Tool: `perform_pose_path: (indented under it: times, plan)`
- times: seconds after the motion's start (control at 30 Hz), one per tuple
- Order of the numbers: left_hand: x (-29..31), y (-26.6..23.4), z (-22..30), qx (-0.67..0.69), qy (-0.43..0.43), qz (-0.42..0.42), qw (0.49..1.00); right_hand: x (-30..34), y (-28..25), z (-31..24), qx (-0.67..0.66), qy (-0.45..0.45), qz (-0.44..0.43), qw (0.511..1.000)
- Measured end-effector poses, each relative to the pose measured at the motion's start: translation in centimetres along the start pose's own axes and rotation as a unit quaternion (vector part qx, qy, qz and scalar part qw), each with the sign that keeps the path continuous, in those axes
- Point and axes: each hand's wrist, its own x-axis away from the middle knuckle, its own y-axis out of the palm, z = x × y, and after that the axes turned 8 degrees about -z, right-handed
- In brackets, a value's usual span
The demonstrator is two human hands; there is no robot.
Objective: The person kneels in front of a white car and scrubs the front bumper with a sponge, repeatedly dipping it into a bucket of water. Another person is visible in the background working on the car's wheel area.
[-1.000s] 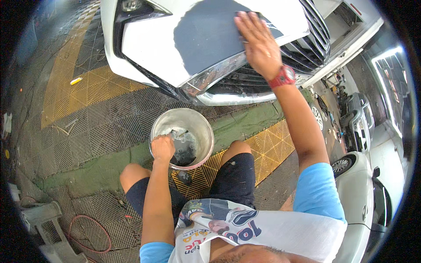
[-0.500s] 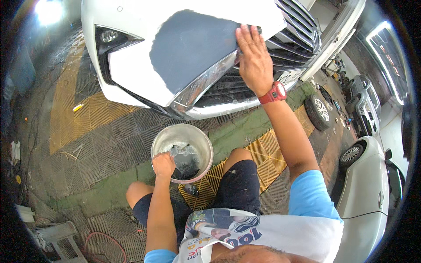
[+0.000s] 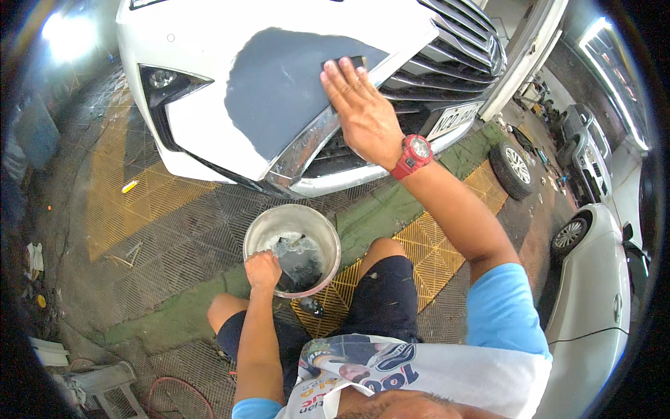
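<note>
My right hand (image 3: 363, 115), with a red watch on its wrist, lies with long, close fingers on the front bumper (image 3: 188, 112) of a white car. Under its fingertips a black sanding pad (image 3: 358, 61) sticks out, pressed on the matte grey patch (image 3: 279, 84) near the patch's right edge. A thin pale streak marks the grey to the left of the fingers. My left hand (image 3: 263, 269) is closed over the left rim of a whitish bucket (image 3: 333, 241); its fingertips are hidden. Dark, foamy water (image 3: 300, 265) lies in the bucket, between my knees and the bumper.
Right of the patch are the grille (image 3: 447, 66) and number plate (image 3: 453, 120). A loose wheel (image 3: 511, 170) lies on the floor, with a parked car (image 3: 593, 293) beyond. A grey plastic stool (image 3: 105, 384) and a red hose (image 3: 183, 383) are at lower left.
My right hand and the sanding pad have slid left across the bumper, from the grille side onto the grey patch. The view has shifted slightly; my left hand stays at the bucket.
</note>
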Motion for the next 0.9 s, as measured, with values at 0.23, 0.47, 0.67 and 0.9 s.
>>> perform_pose_path:
  times: [0.23,0.47,0.67,0.9]
  plan:
    - [-0.1,-0.3,0.3,0.000,-0.001,-0.015,1.000,-1.2,-1.1,2.0,-0.023,0.125,0.115,0.985]
    - [-1.7,-2.3,0.8,0.475,-0.041,0.037,0.878,0.8,4.2,-9.9,-0.240,0.040,-0.012,0.970]
    - [-1.3,-12.8,8.8,0.944,0.019,0.019,0.329,12.1,6.8,-20.2,-0.483,0.116,-0.090,0.863]
    - [-9.1,-24.0,15.0,0.626,0.058,0.194,0.753,26.1,13.9,-22.4,-0.471,0.214,-0.249,0.819]
